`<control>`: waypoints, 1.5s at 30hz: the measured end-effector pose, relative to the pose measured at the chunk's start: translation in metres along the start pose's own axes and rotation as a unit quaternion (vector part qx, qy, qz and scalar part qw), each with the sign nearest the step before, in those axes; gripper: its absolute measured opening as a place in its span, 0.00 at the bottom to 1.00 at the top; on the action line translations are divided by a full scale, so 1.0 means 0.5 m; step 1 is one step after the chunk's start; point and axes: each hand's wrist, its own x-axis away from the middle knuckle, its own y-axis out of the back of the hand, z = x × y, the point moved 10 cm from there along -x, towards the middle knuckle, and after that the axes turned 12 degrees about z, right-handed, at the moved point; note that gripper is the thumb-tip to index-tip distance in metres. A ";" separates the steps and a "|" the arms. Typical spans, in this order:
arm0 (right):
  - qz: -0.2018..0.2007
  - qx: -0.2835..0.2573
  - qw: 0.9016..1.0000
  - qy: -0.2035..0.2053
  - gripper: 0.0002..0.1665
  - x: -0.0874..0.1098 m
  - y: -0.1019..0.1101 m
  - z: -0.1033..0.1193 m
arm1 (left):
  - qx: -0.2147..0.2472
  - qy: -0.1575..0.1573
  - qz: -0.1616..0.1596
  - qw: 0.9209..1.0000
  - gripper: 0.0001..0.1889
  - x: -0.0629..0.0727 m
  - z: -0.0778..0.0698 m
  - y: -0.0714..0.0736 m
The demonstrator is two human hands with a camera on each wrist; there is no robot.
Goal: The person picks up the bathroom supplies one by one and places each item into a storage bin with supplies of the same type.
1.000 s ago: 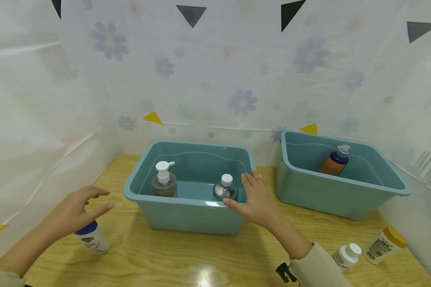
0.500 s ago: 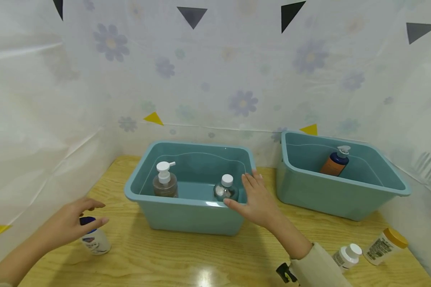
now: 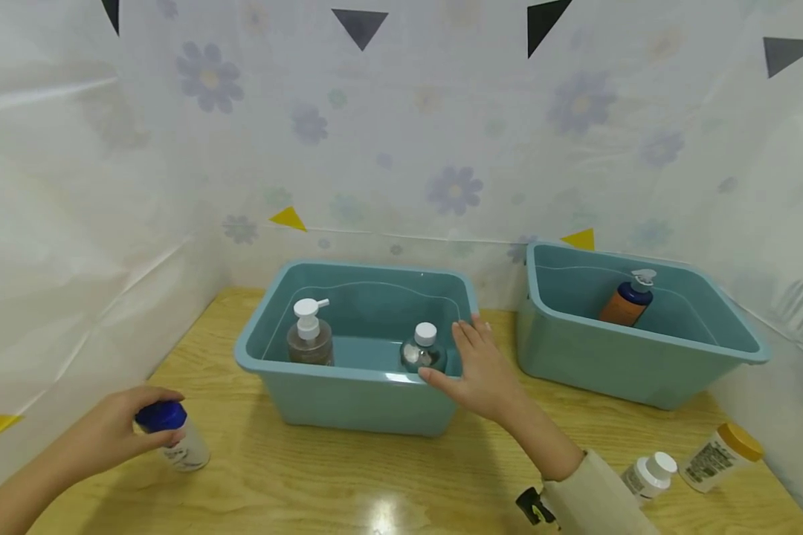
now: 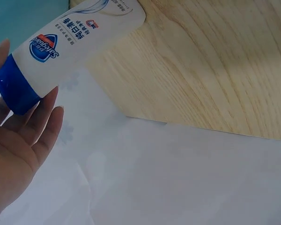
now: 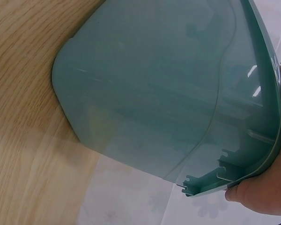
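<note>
My left hand [image 3: 117, 431] holds a white Safeguard bottle [image 4: 63, 51] by its blue cap [image 3: 162, 416], thumb on the near side and fingers round the far side. In the head view the bottle leans toward that hand, its base low over the table at the left. My right hand [image 3: 475, 371] rests on the front right corner of the middle teal bin [image 3: 368, 405], fingers straight along the rim and thumb on the front edge. Inside this bin are a pump bottle [image 3: 310, 345] at the left and a clear bottle with a white cap [image 3: 424, 351] at the right.
A second teal bin [image 3: 629, 364] stands at the right, with a dark blue and orange pump bottle [image 3: 625, 303] inside. Front right on the wooden table [image 3: 308, 483] are a small white bottle [image 3: 647, 477] and an orange-capped bottle [image 3: 719, 457]. A patterned sheet [image 3: 401, 148] hangs behind.
My left hand has lowered from above the Safeguard bottle and closed round its blue cap. The right hand has stayed on the bin's corner.
</note>
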 end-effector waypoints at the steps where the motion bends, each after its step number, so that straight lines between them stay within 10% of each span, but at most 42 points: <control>1: 0.000 0.000 1.000 0.000 0.54 0.000 0.001 0.000 | 0.005 0.007 0.011 1.000 0.24 0.000 0.003 -0.003; 5: -0.002 0.001 1.000 0.001 0.54 0.000 0.003 0.000 | 0.025 0.036 0.050 0.998 0.26 -0.001 0.015 -0.012; 16: 0.005 0.000 1.000 -0.004 0.55 -0.002 -0.003 -0.004 | 0.022 0.013 0.008 1.000 0.22 0.009 0.022 -0.001; 45: 0.003 -0.002 1.000 -0.007 0.54 -0.001 -0.002 -0.005 | 0.029 0.032 0.051 0.998 0.18 0.007 0.031 0.006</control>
